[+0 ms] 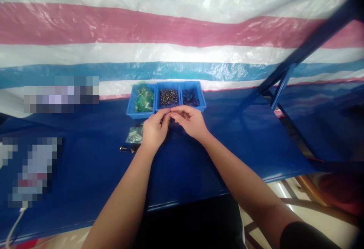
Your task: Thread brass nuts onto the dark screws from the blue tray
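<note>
A tiny dark part [171, 115] sits pinched between the fingertips of both hands, just in front of the middle bin and slightly above the table [227, 142]. The fingers hide most of it, so its shape cannot be told. It looks light and stiff, probably metal and a little slippery, easy to lose if the pinch slackens. Thumb and forefinger on its ends seem the only sensible hold. The left hand [153, 129] is curled nearly closed, thumb and forefinger on the part, with a thin black piece [167, 134] hanging under its palm; that piece looks limp and likely to snag. The right hand [190, 122] is likewise closed to a fingertip pinch on the part, its other fingers loosely bent. Behind stand three blue bins touching side by side: the left bin [131, 103] holds green bagged bits, the middle bin [167, 84] small dark metal parts, the right bin [203, 99] black pieces. Left of the left hand lie a clear bag [134, 134] and a few loose parts [125, 149]. A striped tarp [170, 25] hangs behind. No writing can be read.
</note>
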{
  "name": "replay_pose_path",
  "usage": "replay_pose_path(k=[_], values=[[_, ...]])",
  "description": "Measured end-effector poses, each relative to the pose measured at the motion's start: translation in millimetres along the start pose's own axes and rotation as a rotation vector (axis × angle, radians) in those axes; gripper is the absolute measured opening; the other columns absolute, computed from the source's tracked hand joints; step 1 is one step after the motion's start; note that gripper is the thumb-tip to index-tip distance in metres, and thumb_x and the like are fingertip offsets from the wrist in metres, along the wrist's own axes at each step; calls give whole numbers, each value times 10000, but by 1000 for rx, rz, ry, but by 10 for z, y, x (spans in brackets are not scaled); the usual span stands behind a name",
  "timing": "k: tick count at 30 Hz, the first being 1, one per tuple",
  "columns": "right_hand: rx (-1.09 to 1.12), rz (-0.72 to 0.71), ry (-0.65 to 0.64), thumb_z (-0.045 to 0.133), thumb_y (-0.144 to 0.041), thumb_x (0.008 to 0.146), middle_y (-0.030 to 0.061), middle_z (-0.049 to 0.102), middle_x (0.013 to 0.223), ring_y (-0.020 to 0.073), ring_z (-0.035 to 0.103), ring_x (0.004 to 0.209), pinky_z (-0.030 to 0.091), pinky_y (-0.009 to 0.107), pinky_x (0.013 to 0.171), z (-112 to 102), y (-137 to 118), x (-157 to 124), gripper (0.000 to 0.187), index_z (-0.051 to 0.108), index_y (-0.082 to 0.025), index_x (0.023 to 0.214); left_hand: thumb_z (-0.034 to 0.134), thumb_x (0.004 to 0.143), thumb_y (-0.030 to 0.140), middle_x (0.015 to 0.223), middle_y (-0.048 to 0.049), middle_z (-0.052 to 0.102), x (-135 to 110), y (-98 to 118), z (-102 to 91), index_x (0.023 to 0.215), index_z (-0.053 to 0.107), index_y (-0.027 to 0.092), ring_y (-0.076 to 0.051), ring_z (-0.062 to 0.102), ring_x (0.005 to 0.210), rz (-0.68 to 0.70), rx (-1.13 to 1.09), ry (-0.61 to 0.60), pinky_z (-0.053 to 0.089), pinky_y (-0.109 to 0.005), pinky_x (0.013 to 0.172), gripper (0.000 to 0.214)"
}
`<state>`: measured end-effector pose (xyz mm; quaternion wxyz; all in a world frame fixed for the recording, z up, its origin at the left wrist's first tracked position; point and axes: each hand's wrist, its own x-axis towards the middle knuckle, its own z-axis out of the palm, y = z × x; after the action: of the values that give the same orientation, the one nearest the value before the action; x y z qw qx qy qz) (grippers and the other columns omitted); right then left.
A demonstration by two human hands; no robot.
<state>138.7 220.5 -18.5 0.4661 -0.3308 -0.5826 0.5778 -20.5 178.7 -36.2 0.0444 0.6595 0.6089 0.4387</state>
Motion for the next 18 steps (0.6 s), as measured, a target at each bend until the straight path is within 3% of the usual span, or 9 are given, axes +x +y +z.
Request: replay_pose_path(k=[11, 18], values=[[9, -6, -23, 753, -424, 806, 69, 776, 1005, 175, 728, 858, 622, 351, 797, 10, 11, -9, 324, 756, -204, 1044, 533, 1001, 384, 888, -31, 753, 14, 30, -6, 1105, 719, 202, -122, 683, 727, -16, -60, -23, 507, -218, 721, 280], [-65, 0, 34, 748, -423, 809, 43, 752, 887, 141, 694, 749, 604, 308, 721, -2, 13, 12, 300, 743, -202, 1012, 595, 961, 407, 689, 19, 652, 18, 43, 7, 1046, 719, 200, -90, 570, 581, -45, -56, 0, 450, -197, 616, 255]])
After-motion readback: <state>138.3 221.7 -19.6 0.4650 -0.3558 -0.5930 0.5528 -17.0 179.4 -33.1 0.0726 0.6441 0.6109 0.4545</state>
